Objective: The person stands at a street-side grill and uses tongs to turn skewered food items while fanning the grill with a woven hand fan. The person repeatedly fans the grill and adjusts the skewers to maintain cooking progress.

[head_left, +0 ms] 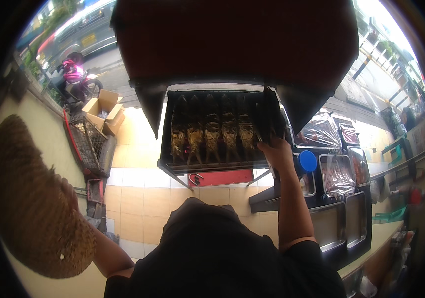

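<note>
My left hand (69, 195) grips a large woven-fibre fan (37, 208), raised at the far left and slightly blurred. In front of me is a charcoal grill (212, 166) under a dark red hood (234, 41). Several whole fish (212, 136) lie on it side by side, tails towards me, browned at the near end and shadowed at the far end. A red glow shows between some of them. At the grill's right end my right hand (277, 152) is closed on the near end of a dark elongated thing (268, 115); shadow hides whether it is fish.
Right of the grill, a dark table (359, 253) bears metal trays (327, 223), plastic-covered food (337, 175) and a blue lid (307, 161). On the left are an open cardboard box (102, 108) and a wire crate (89, 136). A motorcycle (76, 76) stands by the road.
</note>
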The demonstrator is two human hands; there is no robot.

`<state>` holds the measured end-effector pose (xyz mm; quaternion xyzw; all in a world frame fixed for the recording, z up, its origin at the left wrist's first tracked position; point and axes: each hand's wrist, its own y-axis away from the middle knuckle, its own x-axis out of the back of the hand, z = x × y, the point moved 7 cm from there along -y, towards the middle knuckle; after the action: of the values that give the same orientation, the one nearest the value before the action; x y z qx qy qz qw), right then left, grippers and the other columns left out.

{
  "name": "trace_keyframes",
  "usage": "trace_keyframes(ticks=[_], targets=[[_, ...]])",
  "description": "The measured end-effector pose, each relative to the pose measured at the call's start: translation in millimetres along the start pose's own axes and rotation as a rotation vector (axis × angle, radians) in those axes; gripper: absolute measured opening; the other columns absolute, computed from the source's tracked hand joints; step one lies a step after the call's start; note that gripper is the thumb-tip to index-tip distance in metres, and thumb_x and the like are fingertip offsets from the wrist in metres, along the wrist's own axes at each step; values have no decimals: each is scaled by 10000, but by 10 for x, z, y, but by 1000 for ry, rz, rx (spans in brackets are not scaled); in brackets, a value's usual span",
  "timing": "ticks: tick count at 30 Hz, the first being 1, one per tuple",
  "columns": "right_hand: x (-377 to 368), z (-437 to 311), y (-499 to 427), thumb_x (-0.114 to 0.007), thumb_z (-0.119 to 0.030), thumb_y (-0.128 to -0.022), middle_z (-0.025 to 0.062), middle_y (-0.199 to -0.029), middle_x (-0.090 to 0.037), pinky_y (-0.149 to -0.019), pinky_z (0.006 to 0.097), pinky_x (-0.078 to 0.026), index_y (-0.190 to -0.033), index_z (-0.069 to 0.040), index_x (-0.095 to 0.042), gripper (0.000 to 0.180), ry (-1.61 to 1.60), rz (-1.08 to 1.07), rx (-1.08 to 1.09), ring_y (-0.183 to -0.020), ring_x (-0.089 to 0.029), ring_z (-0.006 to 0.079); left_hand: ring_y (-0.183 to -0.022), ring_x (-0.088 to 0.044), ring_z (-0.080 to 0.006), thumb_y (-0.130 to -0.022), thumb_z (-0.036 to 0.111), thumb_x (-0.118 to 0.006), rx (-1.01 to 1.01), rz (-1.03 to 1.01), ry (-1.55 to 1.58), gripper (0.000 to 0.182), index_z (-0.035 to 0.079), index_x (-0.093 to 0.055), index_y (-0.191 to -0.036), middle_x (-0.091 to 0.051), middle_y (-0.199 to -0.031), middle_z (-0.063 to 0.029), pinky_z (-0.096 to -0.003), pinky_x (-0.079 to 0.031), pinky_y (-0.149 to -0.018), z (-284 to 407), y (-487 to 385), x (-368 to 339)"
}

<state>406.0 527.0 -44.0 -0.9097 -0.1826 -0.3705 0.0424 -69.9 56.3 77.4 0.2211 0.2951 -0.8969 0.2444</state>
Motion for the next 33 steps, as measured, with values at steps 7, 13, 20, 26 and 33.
trace_keyframes(ticks=[7,13,20,26,33], targets=[[-95,448,1143,-784,-231,-887,68,-732,-675,-565,298,-452,-896,24,-747,258,-392,-351,-385,-599,-593,124,-1178,-628,-283,-1074,282,-492,32,471,-302,457,-86,-605,-1321,-630,-1305,-160,-383,-466,-1109,-97,362,153],[-336,494,1271,-782,-234,-906,40,-674,-602,-458,295,-439,-977,28,-721,279,-734,-412,-528,-531,-569,142,-1103,-634,-167,-1102,251,-448,1,-382,395,297,-3,-602,-1096,-659,-1157,-147,-318,-536,-953,90,63,-342],[115,659,1289,-782,-175,-871,37,-739,-671,-568,289,-457,-893,33,-725,218,-426,-185,-286,-641,-599,108,-1160,-615,-192,-1073,160,-486,109,466,-753,346,-38,-634,-1315,-660,-1278,-128,-351,-479,-1046,-30,195,372],[89,992,1089,-759,-206,-905,51,-673,-621,-492,295,-459,-891,19,-695,234,-615,-321,-447,-530,-584,149,-992,-669,-254,-1100,179,-449,-189,347,-177,384,-55,-540,-1390,-675,-1218,-139,-337,-537,-871,135,231,-179],[72,1024,947,-659,-199,-991,48,-675,-601,-432,296,-445,-887,-32,-670,197,-690,-358,-410,-479,-552,142,-957,-625,-186,-1096,194,-495,38,103,-177,272,-3,-655,-1194,-663,-1091,-67,-298,-502,-842,5,78,256]])
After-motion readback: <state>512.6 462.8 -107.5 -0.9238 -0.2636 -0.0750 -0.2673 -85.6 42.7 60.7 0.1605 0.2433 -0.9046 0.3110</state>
